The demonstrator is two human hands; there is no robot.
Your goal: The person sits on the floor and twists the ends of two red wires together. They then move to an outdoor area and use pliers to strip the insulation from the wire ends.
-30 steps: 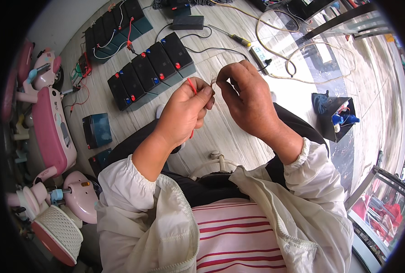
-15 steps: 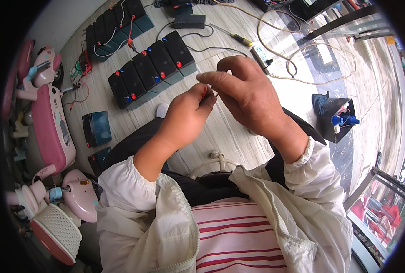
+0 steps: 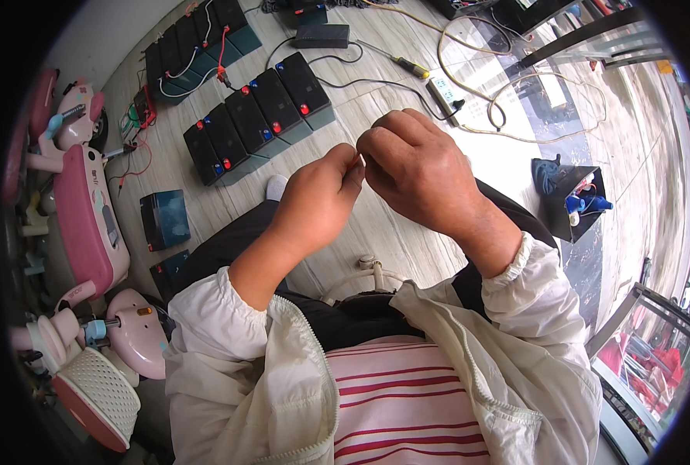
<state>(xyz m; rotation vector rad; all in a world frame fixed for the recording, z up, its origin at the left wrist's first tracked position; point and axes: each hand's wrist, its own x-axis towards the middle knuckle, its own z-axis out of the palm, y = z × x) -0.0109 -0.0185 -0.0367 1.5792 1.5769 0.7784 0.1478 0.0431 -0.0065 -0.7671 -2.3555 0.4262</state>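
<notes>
1. Meanwhile, the left hand (image 3: 318, 205) and the right hand (image 3: 418, 170) were pressed together fingertip to fingertip, both pinching one small pale sliver, perhaps a bared wire end or a scrap of tape (image 3: 360, 160); what it was could not be told.
2. A second before, a spot of red showed between the left fingers, and half a second before the hands were held slightly higher and tighter together. By this moment the red was hidden and only the pale tip stood out between the thumbs.
3. That change suggested, as a judgement, fine work on the tip: twisting or stripping it, and the piece was still held in both hands.
4. Beyond the hands, on the pale wood-grain plank floor (image 3: 376, 232), lay a row of black rectangular batteries with red and blue terminals (image 3: 256, 124), and a second row of black batteries linked by red and white leads (image 3: 197, 46) farther off to the left.
5. Ahead of the right hand lay a yellow-handled screwdriver (image 3: 407, 66) and a looped pale cable (image 3: 515, 101).
6. Right of the right hand stood a small black open box of blue parts (image 3: 573, 198).
7. Left of the left hand lay a pink plastic toy ride-on (image 3: 89, 209).
</notes>
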